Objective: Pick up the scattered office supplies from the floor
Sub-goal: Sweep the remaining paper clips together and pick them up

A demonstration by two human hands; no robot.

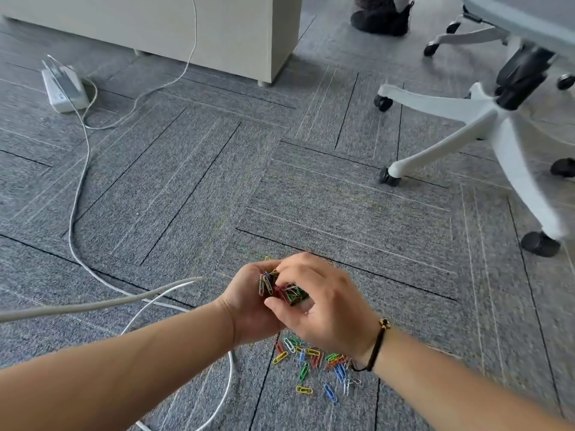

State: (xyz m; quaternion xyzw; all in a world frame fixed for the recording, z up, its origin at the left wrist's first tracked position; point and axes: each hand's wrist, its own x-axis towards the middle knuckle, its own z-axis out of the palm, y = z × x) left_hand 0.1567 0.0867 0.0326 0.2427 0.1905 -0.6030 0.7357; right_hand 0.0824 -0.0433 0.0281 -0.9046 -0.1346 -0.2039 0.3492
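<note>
Here my left hand (249, 303) is cupping a bundle of coloured paper clips (281, 290), palm turned up, fingers curled around the heap. My right hand (320, 303) is lying over it from the right, fingertips pressing into the same bundle and the thumb tucked under its near edge, so both hands are gripping the clips between them. A dark cord bracelet (377, 345) is sitting on my right wrist.

Just below my hands, more loose clips (314, 365) are lying scattered on the grey carpet floor (311, 197): yellow, green, blue, red and white ones, partly hidden under my right wrist, with a yellow one and a blue one lying a little apart toward me.

A white cable (74, 213) is curling across the carpet to my left, passing under my left forearm and running back to a white power strip (63, 88) near a pale cabinet (217, 29). To the far right, the white five-legged base of an office chair (485, 119) is standing on dark castors. Beyond it, at the top edge, someone's dark shoe (382, 18) is resting on the carpet.
</note>
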